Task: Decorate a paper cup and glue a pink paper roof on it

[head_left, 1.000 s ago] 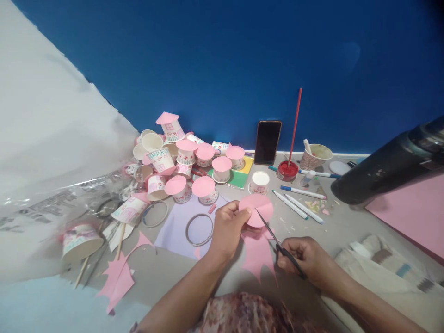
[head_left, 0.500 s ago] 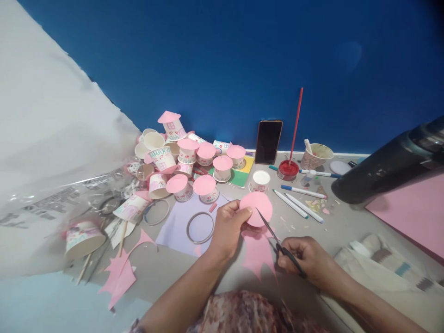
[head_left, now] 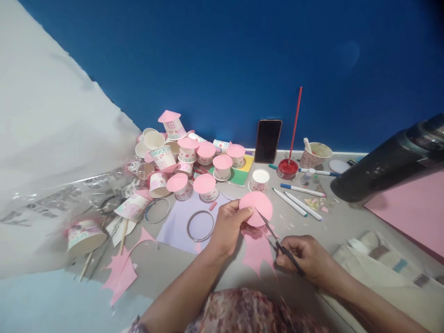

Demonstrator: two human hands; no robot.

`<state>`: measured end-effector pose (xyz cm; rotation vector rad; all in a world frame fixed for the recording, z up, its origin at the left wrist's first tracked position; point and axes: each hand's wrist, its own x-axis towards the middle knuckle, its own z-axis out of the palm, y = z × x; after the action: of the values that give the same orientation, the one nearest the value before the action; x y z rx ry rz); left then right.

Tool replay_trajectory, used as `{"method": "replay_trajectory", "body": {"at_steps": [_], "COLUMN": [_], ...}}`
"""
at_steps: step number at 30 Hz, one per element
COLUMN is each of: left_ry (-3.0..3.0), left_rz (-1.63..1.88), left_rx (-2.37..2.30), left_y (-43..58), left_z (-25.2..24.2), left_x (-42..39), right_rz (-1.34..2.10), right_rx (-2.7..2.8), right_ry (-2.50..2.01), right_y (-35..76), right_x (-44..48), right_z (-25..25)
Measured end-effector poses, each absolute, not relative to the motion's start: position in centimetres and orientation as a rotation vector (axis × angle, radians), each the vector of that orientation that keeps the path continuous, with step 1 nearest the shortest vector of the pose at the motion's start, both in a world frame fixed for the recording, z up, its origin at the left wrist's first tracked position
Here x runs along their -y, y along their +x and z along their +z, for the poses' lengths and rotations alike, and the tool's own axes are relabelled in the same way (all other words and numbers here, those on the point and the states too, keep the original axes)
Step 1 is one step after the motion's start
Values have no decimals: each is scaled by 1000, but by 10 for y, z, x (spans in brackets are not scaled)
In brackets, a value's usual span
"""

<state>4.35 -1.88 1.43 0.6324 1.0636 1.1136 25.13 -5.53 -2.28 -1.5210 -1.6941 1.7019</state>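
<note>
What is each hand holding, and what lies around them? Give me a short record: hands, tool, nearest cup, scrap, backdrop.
Left hand: pinches a pink disc at its left side
Right hand: holds the scissors by the handles
Scissor blades: reach in toward the disc's middle
Nearest cup: white cup beyond the disc, no pink top on it
Scrap: pink offcut on the near side of the disc
Backdrop: phone upright by the blue wall

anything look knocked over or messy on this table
Yes: one decorated cup in the pile lies on its side, while several nearby stand upright. Small scraps also litter the table beside the white markers, looking untidy.
</note>
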Motion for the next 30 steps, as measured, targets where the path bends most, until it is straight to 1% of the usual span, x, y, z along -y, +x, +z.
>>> {"method": "replay_trajectory", "body": {"at_steps": [8, 14, 20, 25, 30], "left_ry": [605, 582, 557, 543, 592], "left_rz": [1101, 1068, 1020, 1055, 1111], "left_rx": [-1049, -997, -950, -968, -1016], "left_y": [43, 41, 38, 37, 37], "left_z": [18, 17, 15, 14, 12], "left_x": [19, 18, 18, 16, 17], "right_rz": [1686, 1560, 1324, 1132, 694], "right_rx": [1734, 1805, 1920, 2101, 2253], "right_ry": [-1522, -1552, -1605, -1615, -1773], "right_y": [252, 252, 254, 265, 288], "right_x": [55, 56, 54, 51, 46], "right_z": [-19, -22, -21, -21, -25]}}
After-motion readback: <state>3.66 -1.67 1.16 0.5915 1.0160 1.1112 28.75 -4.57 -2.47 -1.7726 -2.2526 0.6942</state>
